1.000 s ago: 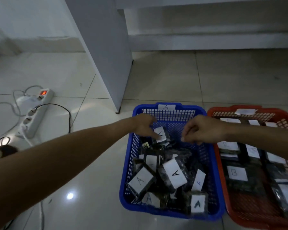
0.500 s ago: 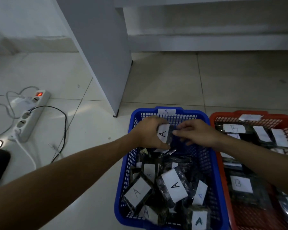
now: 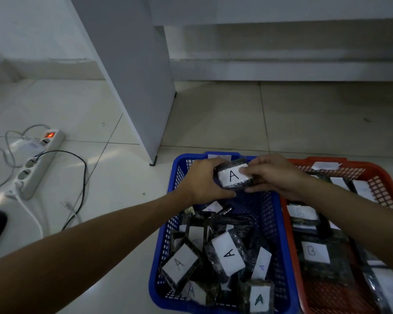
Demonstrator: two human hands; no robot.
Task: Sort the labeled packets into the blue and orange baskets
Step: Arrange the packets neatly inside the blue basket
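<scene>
Left hand point(image 3: 202, 182) and right hand point(image 3: 275, 175), fingers curled, gripping one black plastic-wrapped packet labelled A point(image 3: 234, 176) above far end of blue plastic mesh basket point(image 3: 279, 225).

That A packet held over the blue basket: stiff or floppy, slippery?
The A packet likely holds its shape: it stays a flat block between the left hand and right hand. Its glossy crinkled wrap looks slippery, so a fingertip grip may slide. Probably light, since fingertips alone carry it.
</scene>
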